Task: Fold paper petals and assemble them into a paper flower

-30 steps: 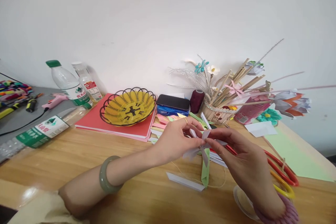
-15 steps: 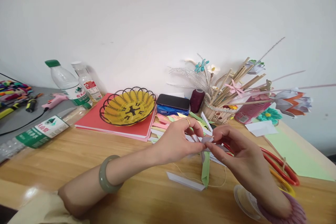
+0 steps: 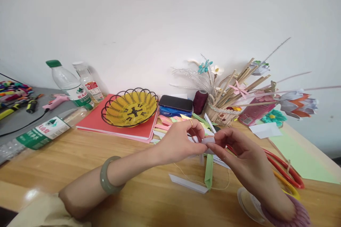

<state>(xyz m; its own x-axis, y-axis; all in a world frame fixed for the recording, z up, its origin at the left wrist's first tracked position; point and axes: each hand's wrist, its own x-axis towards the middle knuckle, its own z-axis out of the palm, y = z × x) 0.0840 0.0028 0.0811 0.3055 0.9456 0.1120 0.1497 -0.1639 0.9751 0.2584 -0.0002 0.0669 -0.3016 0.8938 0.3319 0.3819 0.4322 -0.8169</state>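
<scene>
My left hand and my right hand meet above the wooden table, both pinching a small bundle of folded white paper strips. A folded green paper strip hangs down from the bundle to the table. A thin thread trails from under my hands. A loose white folded strip lies on the table just below. My left wrist wears a green bangle, and a ring shows on a left finger.
A yellow wire basket sits on a red folder. Water bottles stand at left, one lying down. Red scissors, yellow scissors, a tape roll, a maroon thread spool and a holder of sticks and paper flowers crowd the right.
The spread white strips have been gathered together between my fingers, and my right hand has shifted slightly up and left toward the left hand.
</scene>
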